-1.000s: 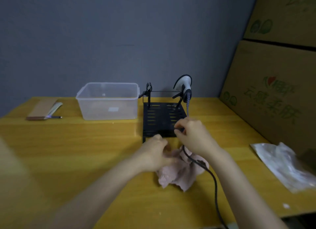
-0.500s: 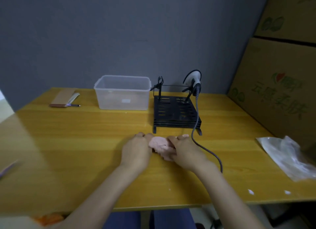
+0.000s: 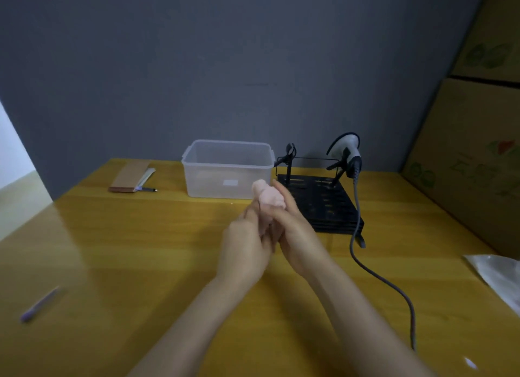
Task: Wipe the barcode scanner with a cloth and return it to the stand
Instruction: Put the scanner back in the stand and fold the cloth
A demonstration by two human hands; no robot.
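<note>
A grey and white barcode scanner [image 3: 346, 151] hangs on the right post of the black stand [image 3: 323, 205] at the back of the yellow table. Its grey cable [image 3: 365, 267] runs down over the stand's front and off the table's near edge. A bunched pink cloth [image 3: 268, 198] is held up above the table between my two hands. My left hand [image 3: 246, 245] grips it from the left and my right hand [image 3: 292, 230] presses against it from the right. Both hands are in front of the stand, left of the scanner.
A clear plastic box [image 3: 228, 168] stands left of the stand. A brown notebook with a pen [image 3: 130, 177] lies at the back left. A purple pen [image 3: 39, 305] lies near the left front. A plastic bag [image 3: 498, 275] lies at right, by stacked cardboard boxes [image 3: 472, 157].
My right hand let go of the cable beside the stand. Both hands gathered the pink cloth into a bunch on the table and have lifted it off the surface.
</note>
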